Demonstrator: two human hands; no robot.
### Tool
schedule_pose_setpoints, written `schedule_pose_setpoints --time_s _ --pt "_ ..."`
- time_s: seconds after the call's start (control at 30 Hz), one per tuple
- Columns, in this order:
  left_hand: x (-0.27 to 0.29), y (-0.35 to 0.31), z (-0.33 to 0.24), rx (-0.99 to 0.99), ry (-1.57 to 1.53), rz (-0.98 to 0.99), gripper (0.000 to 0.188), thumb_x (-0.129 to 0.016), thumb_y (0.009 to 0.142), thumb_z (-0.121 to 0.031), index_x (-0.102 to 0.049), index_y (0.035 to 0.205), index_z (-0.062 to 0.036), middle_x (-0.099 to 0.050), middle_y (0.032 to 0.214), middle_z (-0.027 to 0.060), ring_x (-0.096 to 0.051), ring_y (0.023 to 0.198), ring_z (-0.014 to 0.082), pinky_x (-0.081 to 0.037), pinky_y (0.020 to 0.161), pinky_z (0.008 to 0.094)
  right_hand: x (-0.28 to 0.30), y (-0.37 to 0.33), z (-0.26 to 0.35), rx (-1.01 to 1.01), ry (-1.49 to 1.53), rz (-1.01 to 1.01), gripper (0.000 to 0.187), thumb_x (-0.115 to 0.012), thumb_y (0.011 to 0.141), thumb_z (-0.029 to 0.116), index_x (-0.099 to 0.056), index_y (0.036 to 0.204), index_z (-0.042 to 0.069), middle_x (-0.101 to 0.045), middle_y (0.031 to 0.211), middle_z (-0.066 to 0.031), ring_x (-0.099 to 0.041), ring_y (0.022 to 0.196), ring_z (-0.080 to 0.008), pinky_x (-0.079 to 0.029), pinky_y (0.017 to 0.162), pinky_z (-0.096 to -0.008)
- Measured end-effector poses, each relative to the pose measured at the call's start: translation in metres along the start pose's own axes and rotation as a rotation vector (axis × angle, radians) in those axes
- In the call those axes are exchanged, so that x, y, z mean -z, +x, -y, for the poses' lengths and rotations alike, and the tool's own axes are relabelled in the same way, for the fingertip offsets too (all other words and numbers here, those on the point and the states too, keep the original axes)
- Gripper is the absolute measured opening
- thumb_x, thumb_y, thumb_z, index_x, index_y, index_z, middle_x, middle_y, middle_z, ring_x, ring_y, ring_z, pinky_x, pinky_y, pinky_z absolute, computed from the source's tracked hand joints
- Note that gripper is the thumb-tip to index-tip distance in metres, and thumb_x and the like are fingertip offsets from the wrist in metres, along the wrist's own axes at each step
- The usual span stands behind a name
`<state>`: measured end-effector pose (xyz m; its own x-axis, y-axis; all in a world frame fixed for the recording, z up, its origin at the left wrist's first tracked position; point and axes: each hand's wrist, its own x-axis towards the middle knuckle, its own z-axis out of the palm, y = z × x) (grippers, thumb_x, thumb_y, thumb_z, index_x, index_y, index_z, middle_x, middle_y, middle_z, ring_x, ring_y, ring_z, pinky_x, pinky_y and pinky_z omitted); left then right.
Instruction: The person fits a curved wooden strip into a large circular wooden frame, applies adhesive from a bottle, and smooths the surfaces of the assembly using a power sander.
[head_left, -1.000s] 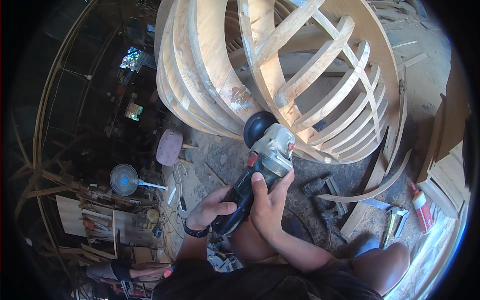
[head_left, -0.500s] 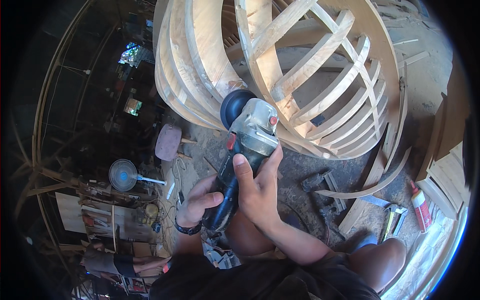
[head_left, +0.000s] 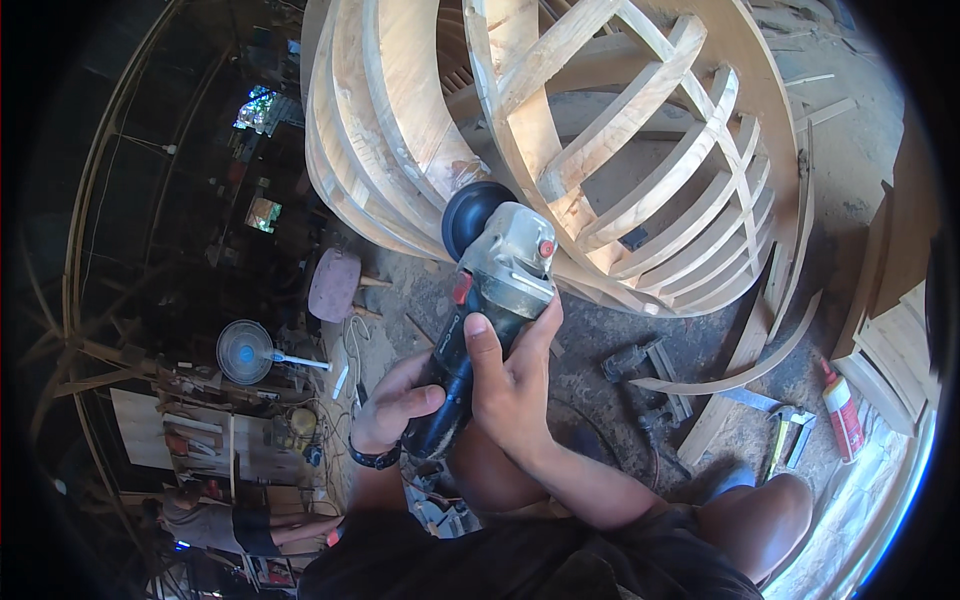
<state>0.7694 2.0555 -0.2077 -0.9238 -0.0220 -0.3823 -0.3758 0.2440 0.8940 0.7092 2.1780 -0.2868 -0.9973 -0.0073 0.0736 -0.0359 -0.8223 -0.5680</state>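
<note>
Both my hands are wrapped round an angle grinder (head_left: 490,285) with a grey metal head and a dark body. My left hand (head_left: 395,405) grips the rear of its body, and a dark band circles that wrist. My right hand (head_left: 510,375) holds the body nearer the head, thumb along the top. The grinder's round black disc (head_left: 472,218) is up against or just in front of the lower ribs of a large curved wooden frame (head_left: 620,210). Whether disc and wood touch, I cannot tell. Pale ribs and crossing slats make up the frame.
At right lie a curved wooden strip (head_left: 740,381), a clamp-like metal tool (head_left: 660,385), a hammer (head_left: 790,432) and a red-and-white glue bottle (head_left: 843,415). To the left stand a pinkish stool (head_left: 334,285) and a fan (head_left: 246,351). Another person (head_left: 210,525) is far off at lower left.
The grinder and both hands have shifted very slightly left in the picture, as has the wooden frame. The grip stays the same. The distant person's posture has changed a little.
</note>
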Motion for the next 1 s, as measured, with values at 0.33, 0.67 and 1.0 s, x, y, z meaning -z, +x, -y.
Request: schedule_pose_setpoints --time_s 0.33,0.67,1.0 --pt "0.002 -0.001 0.018 0.125 0.026 0.120 0.064 -0.067 0.088 -0.038 -0.047 0.133 0.0036 -0.061 0.109 0.0049 -0.057 0.094 0.0103 -0.046 0.081 0.0243 0.012 -0.022 -0.017 -0.022 0.056 -0.113 0.077 -0.058 0.097 0.018 -0.007 0.148 -0.008 -0.042 0.136 -0.0236 -0.046 0.124 -0.0262 -0.034 0.108 -0.0399" --pt "0.005 -0.007 0.029 0.051 -0.044 0.097 0.078 -0.072 0.083 -0.037 -0.040 0.139 0.0066 -0.057 0.124 0.0079 -0.054 0.112 0.0148 -0.041 0.098 0.0290 0.013 -0.023 -0.025 0.034 -0.059 -0.025 0.084 -0.060 0.095 0.019 -0.002 0.148 -0.010 -0.037 0.139 -0.0286 -0.045 0.127 -0.0331 -0.033 0.109 -0.0424" --pt "0.022 -0.017 0.063 -0.056 -0.012 0.126 0.076 -0.083 0.071 -0.025 -0.045 0.131 0.0019 -0.056 0.121 0.0063 -0.053 0.114 0.0156 -0.041 0.099 0.0315 0.009 -0.041 -0.025 0.117 -0.134 0.079 0.093 -0.070 0.087 0.016 -0.004 0.148 -0.007 -0.032 0.142 -0.0227 -0.038 0.131 -0.0268 -0.031 0.110 -0.0411"
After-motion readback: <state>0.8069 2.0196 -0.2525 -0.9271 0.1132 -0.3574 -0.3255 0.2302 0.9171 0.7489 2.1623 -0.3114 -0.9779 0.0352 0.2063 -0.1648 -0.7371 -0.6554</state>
